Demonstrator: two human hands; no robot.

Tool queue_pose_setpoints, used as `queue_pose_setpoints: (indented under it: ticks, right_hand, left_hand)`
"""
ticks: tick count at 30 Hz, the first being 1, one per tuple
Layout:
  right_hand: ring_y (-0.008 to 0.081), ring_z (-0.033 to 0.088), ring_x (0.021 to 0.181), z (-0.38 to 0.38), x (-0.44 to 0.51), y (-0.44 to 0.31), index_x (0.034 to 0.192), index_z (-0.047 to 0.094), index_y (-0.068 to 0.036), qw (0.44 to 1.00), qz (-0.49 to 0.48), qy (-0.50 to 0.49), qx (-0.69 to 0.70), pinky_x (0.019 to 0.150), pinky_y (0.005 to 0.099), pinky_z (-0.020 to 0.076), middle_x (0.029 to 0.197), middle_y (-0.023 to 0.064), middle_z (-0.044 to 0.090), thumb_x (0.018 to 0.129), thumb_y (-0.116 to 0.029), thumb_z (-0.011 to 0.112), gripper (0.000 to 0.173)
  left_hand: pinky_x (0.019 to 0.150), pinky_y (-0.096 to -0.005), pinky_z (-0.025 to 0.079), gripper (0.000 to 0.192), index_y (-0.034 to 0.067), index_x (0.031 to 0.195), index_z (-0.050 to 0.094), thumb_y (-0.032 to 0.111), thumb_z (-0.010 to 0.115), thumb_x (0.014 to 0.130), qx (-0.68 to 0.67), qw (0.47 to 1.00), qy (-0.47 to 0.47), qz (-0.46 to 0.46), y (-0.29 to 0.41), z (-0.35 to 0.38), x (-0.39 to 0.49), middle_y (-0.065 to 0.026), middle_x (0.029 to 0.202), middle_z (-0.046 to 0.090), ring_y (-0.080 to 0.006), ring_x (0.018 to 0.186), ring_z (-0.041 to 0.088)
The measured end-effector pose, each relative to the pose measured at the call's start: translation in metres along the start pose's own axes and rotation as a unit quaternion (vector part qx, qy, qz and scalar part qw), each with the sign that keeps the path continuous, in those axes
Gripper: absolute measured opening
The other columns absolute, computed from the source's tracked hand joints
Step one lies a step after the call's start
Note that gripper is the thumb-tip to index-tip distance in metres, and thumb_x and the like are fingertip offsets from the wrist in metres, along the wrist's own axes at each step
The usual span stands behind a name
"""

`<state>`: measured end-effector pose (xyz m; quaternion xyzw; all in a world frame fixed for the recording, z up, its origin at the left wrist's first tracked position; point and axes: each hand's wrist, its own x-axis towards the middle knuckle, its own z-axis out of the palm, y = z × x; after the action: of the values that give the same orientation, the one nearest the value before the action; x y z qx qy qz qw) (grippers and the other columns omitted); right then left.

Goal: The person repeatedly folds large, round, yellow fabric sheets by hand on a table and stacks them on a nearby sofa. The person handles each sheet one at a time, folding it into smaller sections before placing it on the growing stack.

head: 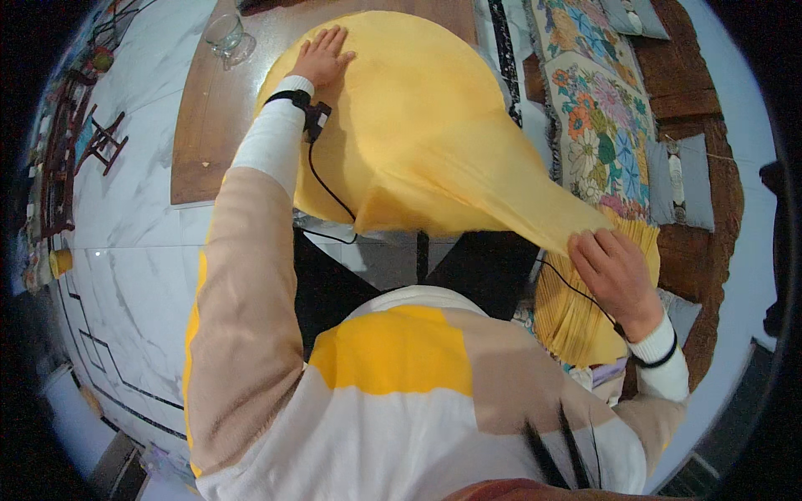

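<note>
Yellow thin sheet material (426, 94), fabric or soft paper, lies over the near part of a wooden table (207, 138). My left hand (322, 57) presses flat on its upper left area, fingers spread. At the lower right, my right hand (611, 269) pinches a corner of the sheet and holds it off to the side, pulling a taut fold. Beneath my right hand is a pleated yellow piece (564, 307) lying on the seat. Some clear plastic (313, 220) shows under the sheet's near edge.
A clear glass cup (224, 34) stands at the table's upper left. On the right is a wooden bench (683, 100) with a floral cover (601, 125) and grey cushions (683, 181). A small folding stool (103, 141) stands on the marble floor at left. Cables run from both wrists.
</note>
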<state>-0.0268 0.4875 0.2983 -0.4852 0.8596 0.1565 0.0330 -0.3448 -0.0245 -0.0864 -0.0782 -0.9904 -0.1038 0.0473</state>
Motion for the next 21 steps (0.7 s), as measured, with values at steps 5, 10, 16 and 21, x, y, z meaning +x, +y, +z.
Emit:
queue_pose_setpoints:
  ticks: [5, 10, 16, 21]
  right_hand:
    - [0.0323, 0.07, 0.101, -0.08, -0.076, -0.026, 0.116, 0.076, -0.001, 0.995, 0.092, 0.004, 0.025, 0.081, 0.0446, 0.0579, 0.107, 0.0129, 0.07, 0.08, -0.009, 0.072, 0.037]
    - [0.0317, 0.071, 0.107, -0.172, -0.183, -0.02, 0.122, 0.075, -0.001, 0.955, 0.293, 0.021, -0.025, 0.09, 0.0412, 0.0579, 0.112, 0.0171, 0.071, 0.095, 0.006, 0.068, 0.029]
    - [0.0168, 0.065, 0.093, -0.215, -0.194, 0.024, 0.111, 0.074, 0.008, 0.869, 0.411, 0.237, 0.14, 0.088, 0.0312, 0.0546, 0.1, 0.0071, 0.072, 0.101, 0.0, 0.076, 0.013]
    - [0.0317, 0.067, 0.105, -0.186, -0.062, 0.117, 0.116, 0.07, 0.002, 0.978, 0.119, 0.148, 0.084, 0.095, 0.0424, 0.055, 0.111, 0.0167, 0.069, 0.102, -0.005, 0.069, 0.015]
  left_hand:
    - [0.139, -0.0568, 0.013, 0.08, 0.028, 0.18, 0.024, 0.068, 0.042, 0.113, 0.019, 1.0, 0.009, -0.005, -0.004, 0.007, 0.008, -0.0002, 0.188, 0.019, -0.026, 0.173, 0.015]
    - [0.138, -0.0592, 0.014, 0.081, 0.028, 0.18, 0.024, 0.069, 0.041, 0.112, 0.016, 1.0, 0.01, -0.001, -0.006, 0.004, 0.008, -0.0007, 0.188, 0.019, -0.027, 0.174, 0.015]
    - [0.127, -0.0618, 0.037, 0.075, 0.008, 0.16, 0.057, 0.06, 0.065, 0.107, 0.083, 0.994, -0.06, 0.049, 0.123, -0.083, -0.002, -0.0197, 0.159, 0.063, -0.0368, 0.152, 0.055]
    - [0.12, -0.0409, 0.048, 0.068, 0.003, 0.156, 0.062, 0.046, 0.077, 0.105, -0.606, 0.728, -0.044, 0.316, 0.312, -0.195, -0.104, -0.0171, 0.149, 0.071, -0.0278, 0.141, 0.065]
